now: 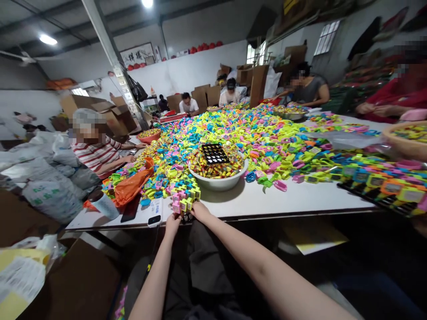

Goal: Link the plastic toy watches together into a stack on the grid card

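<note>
My left hand (173, 223) and my right hand (200, 211) grip a black tray (187, 218) from its two sides at the table's front edge, fingers closed round it and partly hidden. Pink and yellow toy watches (183, 201) stand packed in rows on this tray. Just beyond my right hand is a white basin (218, 183) heaped with small wrapped candies (203, 168). Another black tray (215, 154), with rows of holes, lies on top of the heap. A big pile of loose toy watches (230, 122) spreads over the table behind.
A white box (155, 210), a dark phone (130, 210), a tumbler (106, 205) and an orange bag (133, 183) lie left on the white table (267, 198). Filled watch racks (383, 189) stand at the right. Several people sit around, one in a striped shirt (96, 153) nearest on the left.
</note>
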Tool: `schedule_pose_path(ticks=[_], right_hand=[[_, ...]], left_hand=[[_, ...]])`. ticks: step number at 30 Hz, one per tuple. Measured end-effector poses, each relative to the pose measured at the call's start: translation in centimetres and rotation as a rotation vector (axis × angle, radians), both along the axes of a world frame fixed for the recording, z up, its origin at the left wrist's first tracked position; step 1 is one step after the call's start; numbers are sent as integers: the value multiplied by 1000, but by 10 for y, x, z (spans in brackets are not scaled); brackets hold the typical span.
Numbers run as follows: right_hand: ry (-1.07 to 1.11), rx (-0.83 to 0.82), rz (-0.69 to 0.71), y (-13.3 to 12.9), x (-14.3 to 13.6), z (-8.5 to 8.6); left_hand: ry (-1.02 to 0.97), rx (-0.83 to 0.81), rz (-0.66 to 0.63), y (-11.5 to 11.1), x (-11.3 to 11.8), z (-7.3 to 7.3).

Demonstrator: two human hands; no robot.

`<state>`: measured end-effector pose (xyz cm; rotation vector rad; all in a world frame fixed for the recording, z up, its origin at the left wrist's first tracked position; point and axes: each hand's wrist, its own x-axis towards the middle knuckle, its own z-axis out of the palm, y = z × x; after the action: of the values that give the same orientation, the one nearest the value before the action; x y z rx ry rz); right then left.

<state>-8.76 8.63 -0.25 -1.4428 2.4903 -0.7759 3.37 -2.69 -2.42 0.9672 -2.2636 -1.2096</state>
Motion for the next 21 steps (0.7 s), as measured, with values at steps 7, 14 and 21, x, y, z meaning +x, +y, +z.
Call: schedule_pose_path(ticks=[7, 14, 21], right_hand=[[-36, -34, -39, 11, 1, -6], [-26, -190, -208, 28, 13, -2], [-57, -170, -213, 32, 14, 0]], left_hand=[[336, -353, 277, 37, 15, 29], [-38, -876, -398, 18, -74, 113], [-336, -884, -504, 9, -90, 83]])
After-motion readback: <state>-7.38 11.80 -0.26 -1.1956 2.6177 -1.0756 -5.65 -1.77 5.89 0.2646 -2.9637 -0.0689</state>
